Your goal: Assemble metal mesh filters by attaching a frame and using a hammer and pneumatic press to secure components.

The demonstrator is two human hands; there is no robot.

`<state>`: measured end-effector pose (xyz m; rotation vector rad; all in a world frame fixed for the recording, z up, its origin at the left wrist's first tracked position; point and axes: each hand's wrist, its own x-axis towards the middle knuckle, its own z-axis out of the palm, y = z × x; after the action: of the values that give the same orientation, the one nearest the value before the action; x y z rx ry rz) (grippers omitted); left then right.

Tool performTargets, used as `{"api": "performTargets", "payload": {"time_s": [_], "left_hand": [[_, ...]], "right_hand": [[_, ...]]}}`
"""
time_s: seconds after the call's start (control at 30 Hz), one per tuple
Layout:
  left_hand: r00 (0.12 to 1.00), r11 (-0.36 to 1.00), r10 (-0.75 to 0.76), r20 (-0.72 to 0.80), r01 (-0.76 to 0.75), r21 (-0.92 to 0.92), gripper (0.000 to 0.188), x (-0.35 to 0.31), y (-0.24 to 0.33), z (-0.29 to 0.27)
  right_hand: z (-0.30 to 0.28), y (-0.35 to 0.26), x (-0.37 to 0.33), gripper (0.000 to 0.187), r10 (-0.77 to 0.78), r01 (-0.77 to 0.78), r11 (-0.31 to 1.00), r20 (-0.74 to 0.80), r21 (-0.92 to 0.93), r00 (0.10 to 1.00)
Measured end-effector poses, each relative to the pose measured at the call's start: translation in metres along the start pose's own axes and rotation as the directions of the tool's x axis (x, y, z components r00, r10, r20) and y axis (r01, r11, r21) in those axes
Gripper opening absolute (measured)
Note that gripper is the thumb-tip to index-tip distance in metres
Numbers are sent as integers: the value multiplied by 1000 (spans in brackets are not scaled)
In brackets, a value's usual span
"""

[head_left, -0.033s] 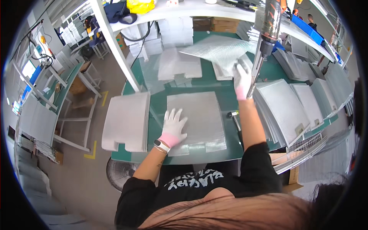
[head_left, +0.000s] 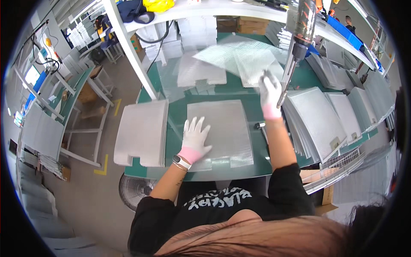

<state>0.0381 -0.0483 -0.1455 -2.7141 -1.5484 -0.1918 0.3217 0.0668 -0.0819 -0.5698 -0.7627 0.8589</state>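
Note:
My left hand (head_left: 195,138), in a white glove with a pink cuff, lies with fingers spread on a grey, finely ribbed sheet (head_left: 224,128) with a notched near edge. The green worktop (head_left: 175,113) is under it. Farther off on the right, my gloved right hand (head_left: 270,96) is at the near edge of a translucent ribbed sheet (head_left: 218,55), which lies askew over other pale sheets (head_left: 252,70). Its dark fingertips are blurred, so I cannot tell whether they grip that sheet. A hammer-like tool (head_left: 262,128) lies below my right hand.
A stack of notched sheets (head_left: 141,132) sits at the left. A power screwdriver (head_left: 299,47) hangs beside my right hand. More sheets (head_left: 314,115) lean in a rack at the right. A white post (head_left: 130,51) and shelf (head_left: 205,17) frame the far side.
The translucent sheet has shifted left and lies lower over the pale sheets. My right hand has drawn slightly toward me. My left hand stays on the grey sheet.

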Motion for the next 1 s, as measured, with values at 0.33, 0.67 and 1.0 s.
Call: {"api": "performTargets", "payload": {"time_s": [0.33, 0.67, 1.0], "left_hand": [[784, -142, -617, -69, -197, -970, 38, -52, 16, -3], [771, 769, -454, -446, 86, -634, 81, -57, 10, 10], [883, 844, -468, 36, 459, -279, 82, -35, 2, 31]], "right_hand": [[-20, -78, -196, 38, -1, 404, 428, 447, -808, 894], [-49, -63, -179, 84, 363, 101, 264, 196, -959, 911], [-72, -18, -195, 77, 273, 238, 73, 249, -968, 929]]}}
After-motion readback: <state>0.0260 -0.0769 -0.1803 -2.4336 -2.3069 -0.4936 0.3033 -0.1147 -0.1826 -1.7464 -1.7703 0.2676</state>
